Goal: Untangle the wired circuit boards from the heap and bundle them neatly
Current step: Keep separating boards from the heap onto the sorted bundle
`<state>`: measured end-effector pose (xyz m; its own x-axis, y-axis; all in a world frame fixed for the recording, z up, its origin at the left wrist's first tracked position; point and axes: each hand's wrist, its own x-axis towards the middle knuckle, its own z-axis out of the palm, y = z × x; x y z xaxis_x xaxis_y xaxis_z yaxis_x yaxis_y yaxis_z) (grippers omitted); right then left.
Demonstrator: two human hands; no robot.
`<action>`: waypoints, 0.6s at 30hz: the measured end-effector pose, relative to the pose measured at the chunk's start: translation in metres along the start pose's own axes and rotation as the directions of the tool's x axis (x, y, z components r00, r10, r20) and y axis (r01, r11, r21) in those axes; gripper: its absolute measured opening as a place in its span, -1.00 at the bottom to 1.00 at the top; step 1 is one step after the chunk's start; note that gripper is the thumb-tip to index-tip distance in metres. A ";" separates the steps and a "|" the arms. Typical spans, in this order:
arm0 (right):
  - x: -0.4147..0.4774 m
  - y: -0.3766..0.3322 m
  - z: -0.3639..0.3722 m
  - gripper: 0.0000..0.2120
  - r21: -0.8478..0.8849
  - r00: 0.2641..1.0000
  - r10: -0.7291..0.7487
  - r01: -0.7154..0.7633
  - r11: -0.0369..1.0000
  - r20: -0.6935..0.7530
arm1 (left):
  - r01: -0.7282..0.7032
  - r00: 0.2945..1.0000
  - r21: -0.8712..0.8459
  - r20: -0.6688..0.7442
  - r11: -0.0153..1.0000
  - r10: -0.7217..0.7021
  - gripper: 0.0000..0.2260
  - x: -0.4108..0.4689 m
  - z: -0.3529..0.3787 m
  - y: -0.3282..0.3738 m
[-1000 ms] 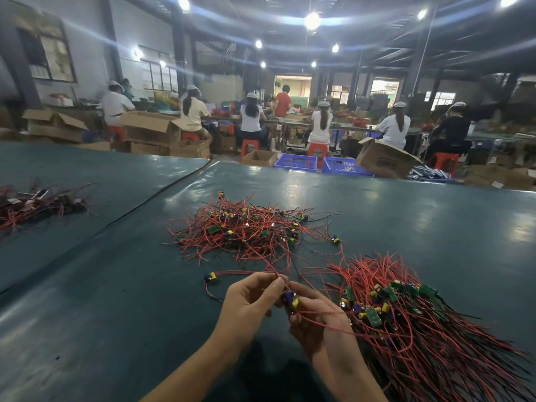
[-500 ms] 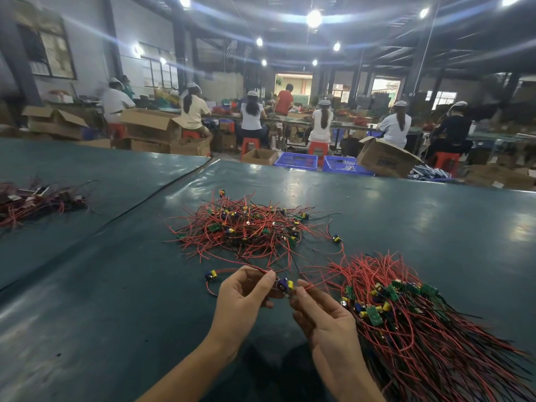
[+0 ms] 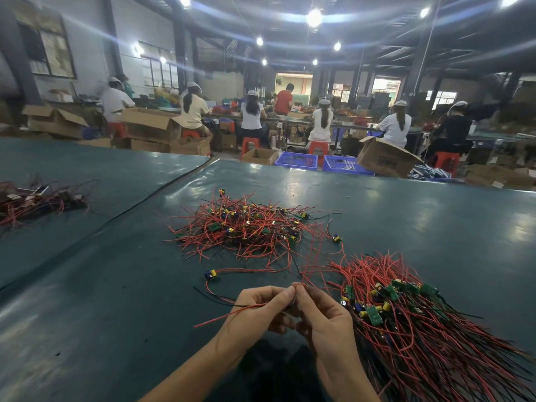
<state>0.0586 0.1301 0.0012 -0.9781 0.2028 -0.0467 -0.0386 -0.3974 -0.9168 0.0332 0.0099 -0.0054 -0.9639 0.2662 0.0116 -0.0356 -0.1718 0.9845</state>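
Left grip (image 3: 255, 311) has met right grip (image 3: 326, 320), both pinching red wire (image 3: 220, 317).

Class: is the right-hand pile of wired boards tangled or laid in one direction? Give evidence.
Laid out: the right pile has its green boards grouped together and wires trailing one way, toward the near right.
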 end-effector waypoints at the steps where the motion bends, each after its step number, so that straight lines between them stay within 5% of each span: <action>1: 0.000 0.001 0.000 -0.89 -0.011 1.000 -0.010 0.010 1.000 -0.016 | 0.018 1.000 0.001 0.024 1.000 -0.018 -0.72 0.000 0.001 0.000; 10: 0.003 0.009 -0.002 -0.81 -0.268 0.984 -0.172 0.152 0.951 -0.052 | -0.049 0.999 0.049 -0.001 0.998 0.049 -0.78 0.001 0.000 -0.004; 18: 0.023 0.002 -0.010 -0.89 -0.042 0.956 0.100 -0.116 0.992 -0.276 | -0.114 0.992 0.106 0.065 0.988 0.108 -0.89 0.002 0.001 -0.004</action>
<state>0.0381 0.1428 -0.0051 -0.8822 0.4015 -0.2459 0.0835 -0.3806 -0.9210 0.0319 0.0122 -0.0092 -0.9429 0.3072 0.1287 0.1026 -0.0999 0.9897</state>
